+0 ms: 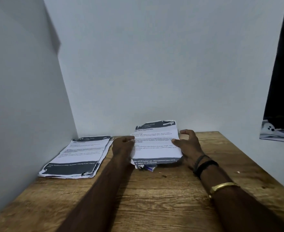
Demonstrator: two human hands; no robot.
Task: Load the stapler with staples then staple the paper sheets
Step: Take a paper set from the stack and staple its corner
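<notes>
Two forearms are reaching forward over the wooden table (154, 198), a gold bangle (225, 186) and dark bands (204, 164) sitting on the right one

Both hands are gripping one set of paper sheets (156, 144): left hand (123, 146) pinching the left edge, right hand (188, 144) on the right edge, thumb on top, index finger lifted clear. Hands are apart, one on each side of the sheets, which are tilting up at the far end toward the wall

Key relation: something small is poking out from under the near edge of the held sheets, between the hands and closer to the left wrist. It's a small blue-and-white box (150, 168), my guess a staple box, too blurred to confirm. Its long axis is running roughly left-right

Stapler: not visible. It may be lying under the sheets; can't tell. So loading looks not yet done, and the sheets need to come off that spot first

Second paper stack (77, 156) is lying flat, left of the left hand, near the left wall, long axis pointing away from the person

Far right: dark fabric and a white object, cut off by the frame, unclear
</notes>
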